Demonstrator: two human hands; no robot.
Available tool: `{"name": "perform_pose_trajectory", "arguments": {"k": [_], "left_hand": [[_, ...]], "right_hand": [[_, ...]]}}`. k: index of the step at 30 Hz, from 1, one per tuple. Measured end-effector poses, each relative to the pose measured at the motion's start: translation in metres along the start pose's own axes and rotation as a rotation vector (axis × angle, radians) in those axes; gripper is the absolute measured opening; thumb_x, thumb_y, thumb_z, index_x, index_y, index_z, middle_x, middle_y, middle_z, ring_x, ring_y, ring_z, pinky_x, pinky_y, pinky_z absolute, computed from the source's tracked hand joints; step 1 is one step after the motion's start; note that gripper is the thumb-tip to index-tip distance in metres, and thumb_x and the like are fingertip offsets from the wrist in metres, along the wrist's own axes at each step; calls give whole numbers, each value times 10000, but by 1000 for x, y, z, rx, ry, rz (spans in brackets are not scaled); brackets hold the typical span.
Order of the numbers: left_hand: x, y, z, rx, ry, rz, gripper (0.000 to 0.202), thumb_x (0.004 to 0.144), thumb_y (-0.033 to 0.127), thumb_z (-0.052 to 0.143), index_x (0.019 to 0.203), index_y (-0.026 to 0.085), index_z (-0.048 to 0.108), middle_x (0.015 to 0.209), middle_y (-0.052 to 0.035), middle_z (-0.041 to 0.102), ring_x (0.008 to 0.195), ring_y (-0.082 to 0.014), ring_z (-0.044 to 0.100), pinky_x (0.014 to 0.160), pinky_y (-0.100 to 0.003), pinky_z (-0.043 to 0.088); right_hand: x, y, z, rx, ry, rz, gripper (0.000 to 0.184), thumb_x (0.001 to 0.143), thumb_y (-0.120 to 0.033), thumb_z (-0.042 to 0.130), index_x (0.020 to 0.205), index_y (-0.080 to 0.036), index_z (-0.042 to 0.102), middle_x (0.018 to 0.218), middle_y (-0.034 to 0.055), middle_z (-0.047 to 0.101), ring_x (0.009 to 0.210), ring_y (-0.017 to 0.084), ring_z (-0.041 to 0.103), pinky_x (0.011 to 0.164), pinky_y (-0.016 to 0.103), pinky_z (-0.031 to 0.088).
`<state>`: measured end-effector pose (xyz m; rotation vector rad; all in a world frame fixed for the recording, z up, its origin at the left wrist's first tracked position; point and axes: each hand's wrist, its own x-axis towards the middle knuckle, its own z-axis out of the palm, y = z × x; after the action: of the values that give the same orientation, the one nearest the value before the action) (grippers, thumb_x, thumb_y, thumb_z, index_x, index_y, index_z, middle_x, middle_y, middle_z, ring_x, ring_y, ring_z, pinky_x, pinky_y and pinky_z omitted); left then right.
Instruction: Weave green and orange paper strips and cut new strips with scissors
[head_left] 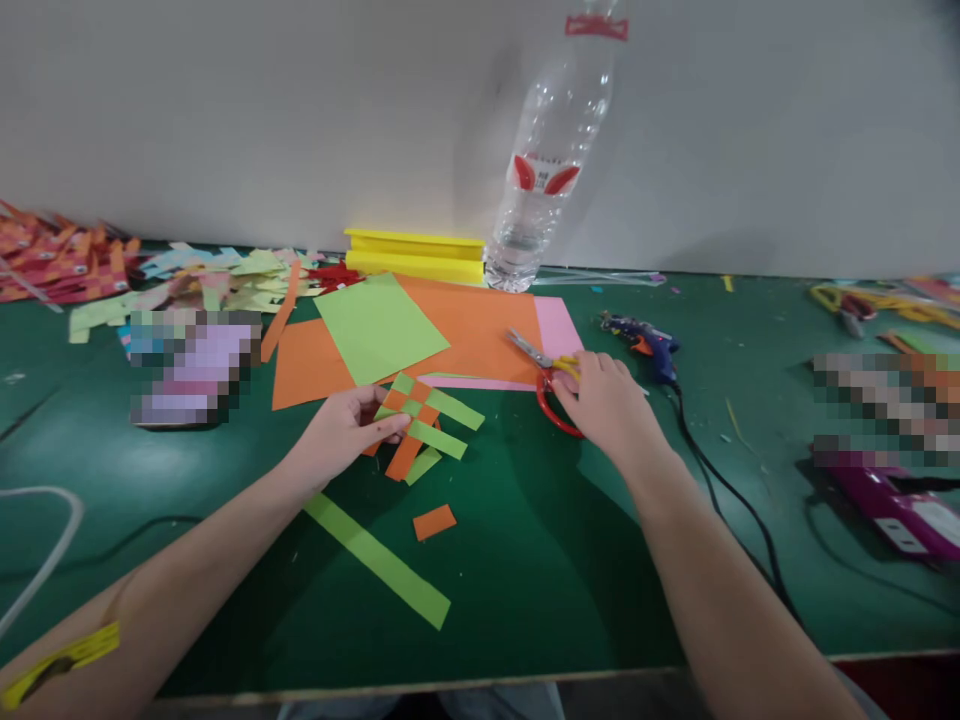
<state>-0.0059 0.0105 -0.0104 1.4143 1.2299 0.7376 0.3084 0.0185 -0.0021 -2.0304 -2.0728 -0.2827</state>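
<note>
While the left hand (pixel 356 425) pinched a small checkered piece of woven light-green and orange paper strips (pixel 411 408) between thumb and fingers, the right hand (pixel 609 402) lay over the handles of a pair of metal scissors with red and yellow plastic loops (pixel 531 352). Whether the right fingers had closed through those loops could not be told, since the hand hid part of them.

The relation that mattered most was between these two things: the woven piece was left of the scissors and a little closer to the near edge of the green desk (pixel 525 590). The scissors' long axis slanted, blade tips towards the back left corner, handles towards the near right; the right hand was plainly the nearer one. The woven piece's loose green ends pointed rightward, into the gap between the hands.

Towards the near edge there was open room, broken only by a long light-green paper strip (pixel 382 562) and a short orange paper rectangle (pixel 434 522). Towards the back edge, a large orange paper sheet (pixel 480 310) lay beneath the blades (flat, so little hindrance). On the right, a dark blue glue gun (pixel 651 345) and its black cord (pixel 739 500) narrowed the space.
</note>
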Motion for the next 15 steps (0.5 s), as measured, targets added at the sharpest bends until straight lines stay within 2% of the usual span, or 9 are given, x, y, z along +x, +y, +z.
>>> {"name": "perform_pose_trajectory", "arguments": {"k": [3, 6, 10, 15], "left_hand": [[-1, 2, 1, 11, 27, -16, 240, 726, 389, 687, 846, 188, 635, 726, -15, 654, 667, -154, 623, 605, -263, 482], [-1, 2, 3, -58, 52, -18, 230, 733, 375, 682, 864, 192, 632, 746, -10, 652, 670, -143, 611, 639, -269, 486], [0, -1, 2, -167, 89, -15, 207, 734, 341, 690, 863, 192, 626, 756, 5, 642, 682, -131, 599, 701, -278, 488], [4, -3, -1, -374, 134, 8, 222, 714, 314, 721, 865, 177, 633, 769, 1, 641, 657, -120, 581, 680, -276, 497]], "right_hand": [[-1, 7, 1, -77, -138, 39, 427, 862, -435, 420, 1059, -86, 566, 932, 171, 602, 888, 313, 567, 728, 407, 452], [-1, 9, 2, -126, -177, 24, 481, 854, -484, 420, 1044, -71, 577, 942, 183, 593, 885, 314, 571, 720, 401, 454], [-1, 8, 4, -105, -162, 2, 437, 854, -438, 471, 1051, -58, 558, 945, 183, 578, 932, 318, 556, 751, 395, 451], [-1, 4, -1, 23, -47, 15, 364, 836, -339, 526, 1117, -108, 523, 1043, 172, 549, 951, 312, 580, 763, 426, 472]]}}
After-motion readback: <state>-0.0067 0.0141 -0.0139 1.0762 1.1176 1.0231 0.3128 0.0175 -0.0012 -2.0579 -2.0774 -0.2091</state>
